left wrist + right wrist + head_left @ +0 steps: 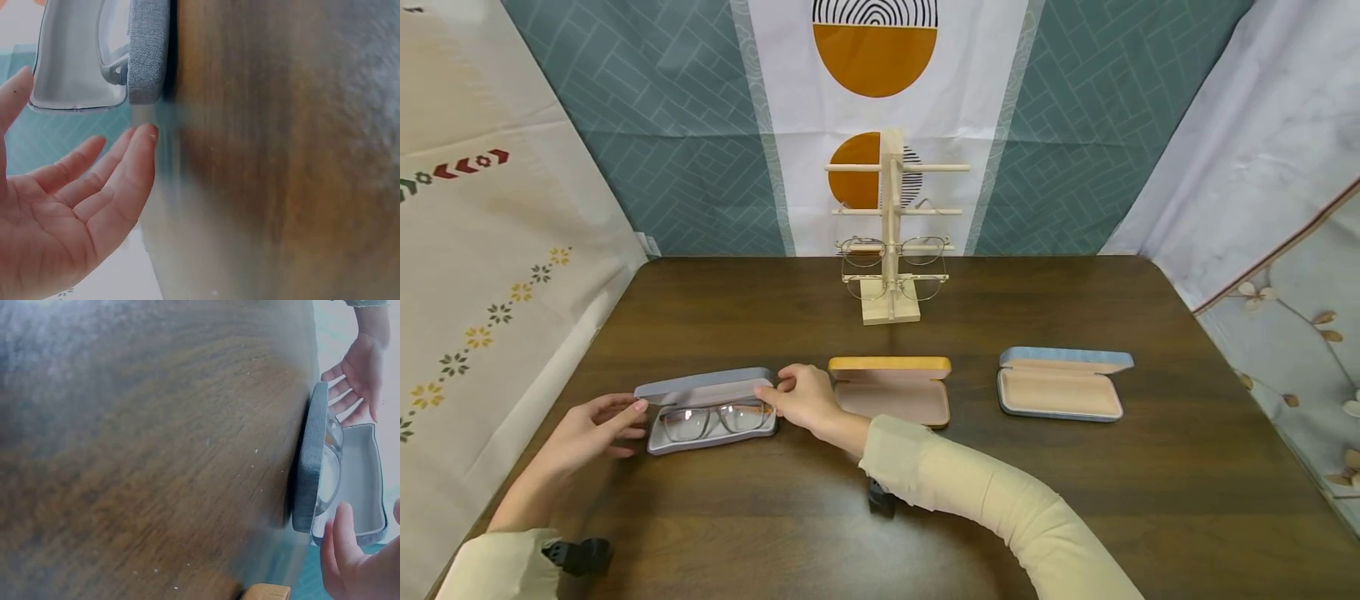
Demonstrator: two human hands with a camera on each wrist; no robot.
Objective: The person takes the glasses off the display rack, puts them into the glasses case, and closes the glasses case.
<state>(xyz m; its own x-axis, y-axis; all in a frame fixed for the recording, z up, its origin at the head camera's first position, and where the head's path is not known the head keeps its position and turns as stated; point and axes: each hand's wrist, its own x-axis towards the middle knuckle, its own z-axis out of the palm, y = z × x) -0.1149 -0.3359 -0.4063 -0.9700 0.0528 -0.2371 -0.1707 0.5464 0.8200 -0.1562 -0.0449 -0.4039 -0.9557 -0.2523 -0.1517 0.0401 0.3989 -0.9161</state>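
A pair of eyeglasses (pixel 707 422) with clear lenses lies in the lower half of a grey glasses case (pixel 711 442), whose lid (pixel 700 387) stands raised at the back. At the case's left end is my left hand (pixel 591 429), fingers spread and relaxed, holding nothing. My right hand (pixel 808 398) is at the right end, its thumb by the lid's corner and the glasses. In the right wrist view, my right fingers (pixel 344 540) look fairly straight beside the case; whether they touch the lid is unclear. A yellow glasses case (pixel 891 400) sits unfolded behind my right forearm.
A blue glasses case (pixel 1060 393) lies unfolded at the right, nothing in it. Toward the back of the dark wooden table (pixel 737 308) stands a wooden display rack (pixel 891 308) bearing wire-framed glasses (pixel 925 250). Patterned cloths hang around the table.
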